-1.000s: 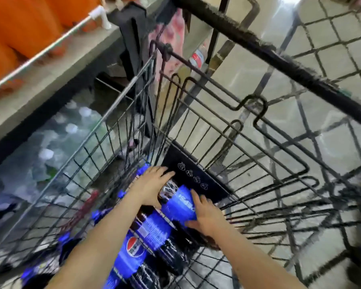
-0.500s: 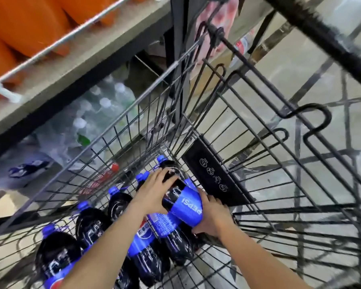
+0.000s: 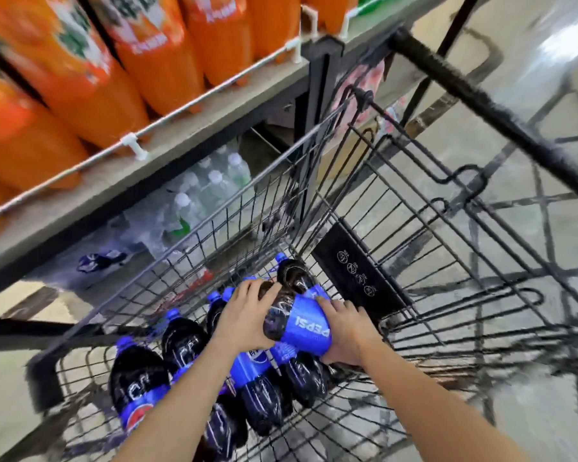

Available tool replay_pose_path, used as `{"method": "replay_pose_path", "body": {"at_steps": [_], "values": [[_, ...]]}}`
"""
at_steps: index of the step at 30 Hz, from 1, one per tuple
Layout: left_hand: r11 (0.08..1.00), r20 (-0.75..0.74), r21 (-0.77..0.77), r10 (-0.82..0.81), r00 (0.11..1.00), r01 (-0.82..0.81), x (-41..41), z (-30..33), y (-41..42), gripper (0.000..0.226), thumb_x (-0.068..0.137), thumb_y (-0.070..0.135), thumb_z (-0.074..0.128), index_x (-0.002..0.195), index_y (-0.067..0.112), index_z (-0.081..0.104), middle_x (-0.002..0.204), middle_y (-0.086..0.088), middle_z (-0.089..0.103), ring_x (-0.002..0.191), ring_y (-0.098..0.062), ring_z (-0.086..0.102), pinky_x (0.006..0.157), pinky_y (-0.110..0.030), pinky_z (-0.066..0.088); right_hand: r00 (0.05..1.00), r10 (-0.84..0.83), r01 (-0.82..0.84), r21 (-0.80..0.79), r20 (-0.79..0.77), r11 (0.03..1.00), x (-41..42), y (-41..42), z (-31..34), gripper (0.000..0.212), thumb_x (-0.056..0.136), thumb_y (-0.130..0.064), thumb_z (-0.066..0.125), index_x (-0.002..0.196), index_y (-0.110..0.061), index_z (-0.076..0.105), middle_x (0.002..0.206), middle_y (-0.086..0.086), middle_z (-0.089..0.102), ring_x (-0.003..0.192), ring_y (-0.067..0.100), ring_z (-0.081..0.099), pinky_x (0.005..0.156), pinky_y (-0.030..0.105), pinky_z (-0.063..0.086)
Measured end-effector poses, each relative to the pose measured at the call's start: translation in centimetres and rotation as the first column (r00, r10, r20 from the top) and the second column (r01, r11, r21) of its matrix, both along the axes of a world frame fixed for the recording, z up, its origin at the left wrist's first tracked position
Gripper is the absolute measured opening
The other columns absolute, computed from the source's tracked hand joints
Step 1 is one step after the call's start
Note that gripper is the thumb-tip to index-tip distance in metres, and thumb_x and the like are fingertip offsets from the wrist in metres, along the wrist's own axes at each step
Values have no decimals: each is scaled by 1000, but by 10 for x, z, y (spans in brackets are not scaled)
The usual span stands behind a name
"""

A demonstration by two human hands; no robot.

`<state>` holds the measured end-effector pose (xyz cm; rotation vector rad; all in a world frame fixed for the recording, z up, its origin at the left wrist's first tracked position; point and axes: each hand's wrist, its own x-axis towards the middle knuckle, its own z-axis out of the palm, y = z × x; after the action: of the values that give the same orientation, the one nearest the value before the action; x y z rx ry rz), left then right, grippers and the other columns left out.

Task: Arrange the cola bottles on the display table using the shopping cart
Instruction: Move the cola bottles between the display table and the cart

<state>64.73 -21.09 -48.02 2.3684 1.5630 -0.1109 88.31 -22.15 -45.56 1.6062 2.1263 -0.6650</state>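
Several dark cola bottles with blue labels and blue caps lie in the black wire shopping cart (image 3: pixel 314 208). One cola bottle (image 3: pixel 297 315) is raised a little above the others, its cap end pointing away from me. My left hand (image 3: pixel 244 316) grips its dark upper part near the shoulder. My right hand (image 3: pixel 346 333) curls round its blue label from the right and underneath. Another cola bottle (image 3: pixel 137 385) lies at the cart's left end, and more sit under my left forearm.
A shelf (image 3: pixel 167 141) with a white rail runs along the left, holding tall orange soda bottles (image 3: pixel 90 65). Below it stand packs of clear water bottles (image 3: pixel 211 188). The cart's black handle bar (image 3: pixel 501 118) crosses the upper right. Grey floor lies to the right.
The view has tilted up, showing more of the orange bottles on the shelf. Both hands have kept hold of the cola bottle and raised it slightly over the others.
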Motion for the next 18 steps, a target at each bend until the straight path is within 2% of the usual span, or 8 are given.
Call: {"method": "replay_pose_path", "body": {"at_steps": [3,6,12,15,18], "values": [[991,48,131,-16,999,9,-16,39,-10,125,28,72,77,138,22,46,124,-12,53,111,-33,49,94,-45,48,999,-14,16,77,-31,997,-10,-15,32,121,53,-60,75,149,-26,10,134,2,44,119,26,45,101,42,37],[972,88,233,-56,995,34,-30,82,-22,119,34,71,76,139,26,43,125,-14,56,111,-35,53,95,-44,35,997,-25,37,173,-74,984,-19,-33,66,120,51,-61,72,149,-26,13,131,1,47,118,25,46,100,41,37],[931,192,357,-151,970,74,-57,158,-50,107,45,59,81,139,22,44,128,-19,55,114,-39,52,98,-51,43,991,-33,74,331,-127,941,-40,-71,133,117,51,-62,70,148,-27,14,129,0,47,117,25,46,99,41,39],[899,242,432,-196,950,75,-70,190,-71,96,55,54,80,138,18,48,131,-18,52,119,-38,49,100,-53,40,988,-24,87,417,-153,905,-48,-100,168,116,52,-63,67,149,-27,17,130,-1,47,118,25,46,98,41,38],[864,249,493,-247,937,97,-80,214,-100,94,59,54,79,139,17,47,133,-17,50,121,-38,48,102,-53,38,987,-31,104,486,-156,868,-58,-136,198,114,48,-72,50,148,-28,19,127,-3,50,115,25,48,95,42,40]]}}
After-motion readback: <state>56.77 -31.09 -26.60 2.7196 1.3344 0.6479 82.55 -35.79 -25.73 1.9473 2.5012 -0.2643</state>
